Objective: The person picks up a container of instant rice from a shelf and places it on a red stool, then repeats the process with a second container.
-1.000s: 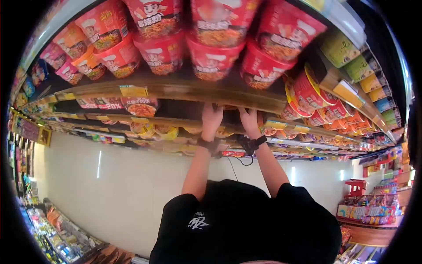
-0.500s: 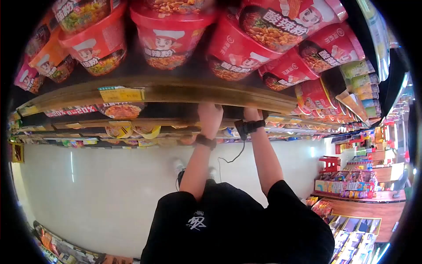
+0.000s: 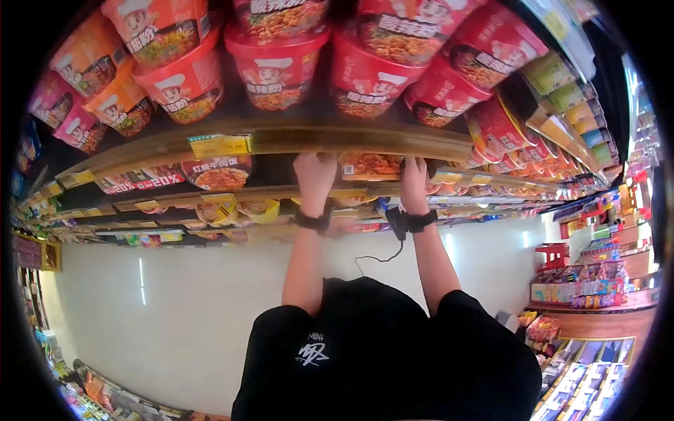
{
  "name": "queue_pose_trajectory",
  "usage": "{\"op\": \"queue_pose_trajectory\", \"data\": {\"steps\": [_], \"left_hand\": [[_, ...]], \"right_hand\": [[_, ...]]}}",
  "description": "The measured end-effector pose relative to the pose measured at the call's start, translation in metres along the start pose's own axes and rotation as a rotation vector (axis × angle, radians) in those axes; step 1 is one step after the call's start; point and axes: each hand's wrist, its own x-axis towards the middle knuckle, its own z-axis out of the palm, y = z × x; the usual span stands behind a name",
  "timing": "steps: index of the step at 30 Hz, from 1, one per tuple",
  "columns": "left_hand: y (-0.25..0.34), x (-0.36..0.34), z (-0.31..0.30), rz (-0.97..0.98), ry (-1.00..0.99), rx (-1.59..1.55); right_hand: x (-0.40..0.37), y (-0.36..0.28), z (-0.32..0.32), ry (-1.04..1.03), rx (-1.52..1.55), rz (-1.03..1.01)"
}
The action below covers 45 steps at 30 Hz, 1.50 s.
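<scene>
Under the front edge of a wooden shelf [image 3: 281,139], my left hand [image 3: 315,179] is beside the left end of a red food box [image 3: 372,166]; its fingertips are hidden, so its grip cannot be made out. My right hand [image 3: 414,186] is at the right end of that box, with its fingers closed against the box's edge. The box shows a picture of food and lies level between the two hands. Each wrist has a dark band, and a black device [image 3: 397,223] with a cable hangs by the right one.
Red noodle tubs [image 3: 276,74] and orange ones [image 3: 184,88] stand stacked on the shelf above. Another food box [image 3: 216,172] lies left of my left hand. Yellow bowls [image 3: 258,210] sit lower down. A red stool [image 3: 552,257] stands at the right, beyond the pale floor [image 3: 203,295].
The view has shifted, showing more of the lower shelf. The red food box now shows between my hands, which are slightly farther apart. My left hand sits further left in view.
</scene>
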Motion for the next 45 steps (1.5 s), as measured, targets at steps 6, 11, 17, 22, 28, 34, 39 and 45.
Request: {"op": "queue_pose_trajectory", "data": {"steps": [6, 11, 17, 22, 28, 34, 39, 45], "left_hand": [[0.009, -0.067, -0.018, -0.023, 0.142, -0.300], [0.026, -0.126, -0.020, -0.246, -0.031, -0.357], [0.069, -0.183, 0.018, -0.172, -0.249, -0.228], [0.130, -0.235, 0.082, -0.113, -0.456, -0.232], [0.185, -0.302, 0.179, -0.165, -0.647, -0.268], [0.244, -0.354, 0.264, 0.000, -0.889, -0.206], [0.274, -0.397, 0.358, 0.013, -1.117, -0.272], [0.316, -0.453, 0.485, -0.206, -1.277, -0.409]], "right_hand": [[-0.065, 0.013, -0.048, -0.173, 0.235, 0.105], [-0.130, -0.002, -0.094, -0.318, 0.360, 0.085], [-0.174, 0.022, -0.184, -0.207, 0.404, 0.106], [-0.203, 0.035, -0.276, 0.030, 0.390, 0.105], [-0.245, 0.028, -0.395, 0.266, 0.440, 0.028], [-0.288, 0.031, -0.487, 0.600, 0.268, 0.092], [-0.301, 0.052, -0.548, 0.858, 0.350, 0.167], [-0.286, 0.075, -0.664, 0.943, 0.339, 0.162]]}}
